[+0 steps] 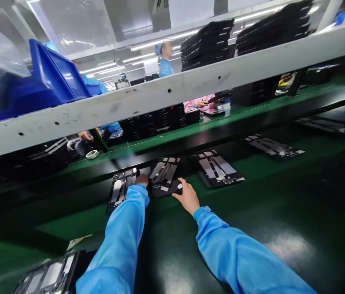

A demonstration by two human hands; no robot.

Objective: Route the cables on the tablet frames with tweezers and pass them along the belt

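A black tray [160, 193] with a flat, tablet-like panel [165, 173] carrying grey and silver strips lies between my hands on the green conveyor. My right hand [189, 198] grips its right front corner, thumb and fingers closed about the edge. At the tray's left side is my left hand [142, 179], its fingers hidden from view. Close to the left hand, on its other side, lies a similar panel in a black tray [120, 188]. To the right of my right hand rests one more panel tray [218, 168].
Further panels [272, 145] lie along the belt to the right. A pale metal rail [148, 94] crosses above, with blue bins [57, 71] and stacked black trays [207, 45] over it. Beyond are co-workers' hands [203, 103] and a tape roll [92, 154]. Another panel [50, 275] sits lower left.
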